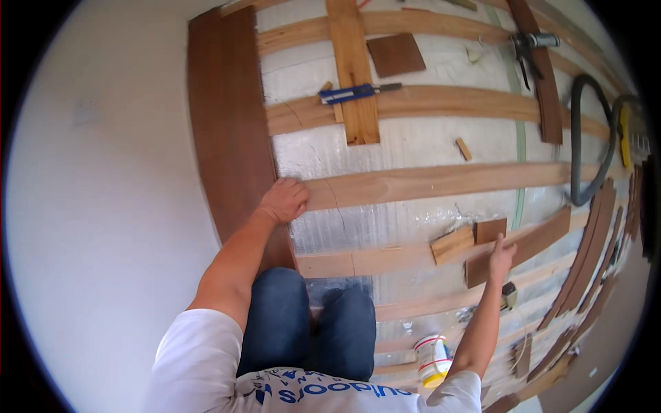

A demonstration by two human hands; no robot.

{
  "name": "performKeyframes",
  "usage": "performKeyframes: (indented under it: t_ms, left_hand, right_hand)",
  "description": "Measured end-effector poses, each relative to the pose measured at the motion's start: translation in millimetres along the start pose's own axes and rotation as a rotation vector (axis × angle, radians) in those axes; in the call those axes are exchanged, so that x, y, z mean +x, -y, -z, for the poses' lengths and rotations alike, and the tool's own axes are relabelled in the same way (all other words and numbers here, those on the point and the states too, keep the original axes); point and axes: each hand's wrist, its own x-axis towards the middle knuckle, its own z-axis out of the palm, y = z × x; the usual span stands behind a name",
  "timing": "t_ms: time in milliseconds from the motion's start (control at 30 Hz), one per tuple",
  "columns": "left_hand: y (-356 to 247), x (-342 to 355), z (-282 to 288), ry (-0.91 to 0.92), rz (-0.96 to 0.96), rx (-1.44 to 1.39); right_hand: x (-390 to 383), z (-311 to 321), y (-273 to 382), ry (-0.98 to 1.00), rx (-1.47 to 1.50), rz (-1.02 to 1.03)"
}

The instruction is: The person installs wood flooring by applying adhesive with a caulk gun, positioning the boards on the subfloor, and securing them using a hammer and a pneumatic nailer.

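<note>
A room under renovation — bare floor joists (427, 182), foil underlay (413, 144), loose floorboards (227, 124).

R grip (501, 251): room left open w/ foil strip beyond; small wood blocks (453, 244) just beside, dark plank (523, 244) underneath. L grip (282, 199) hemmed by laid boards (227, 131).

We kneel on a floor of pale wooden battens (441, 182) laid over silver foil underlay (413, 141), our left hand (284, 199) pressed, fingers curled, where the end of one batten meets the edge of the laid dark floorboards (227, 124) along the white wall (103, 172). Our right hand (501, 253) is open and rests on a loose dark plank (530, 244), just beside a small dark offcut (490, 230) and a pale wood block (452, 245). A blue-handled tool (351, 93) lies farther off on a crossing pale board (352, 69), and a white tub with a yellow base (432, 359) lies on its side near our right elbow.
</note>
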Motion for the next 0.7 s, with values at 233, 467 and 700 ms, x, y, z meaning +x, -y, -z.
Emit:
performKeyframes:
  t_ms: [233,467,700]
  left_hand:
    - [-4,13,1,0.019,0.01,-0.044]
    - [6,0,10,0.144,0.069,-0.149]
    - [125,110,104,-0.414,0.424,-0.332]
  right_hand:
    - [87,-33,16,0.213,0.318,-0.25]
    - [27,-45,273,-0.206,0.329,0.612]
    - [10,-90,598,-0.01,0.124,1.203]
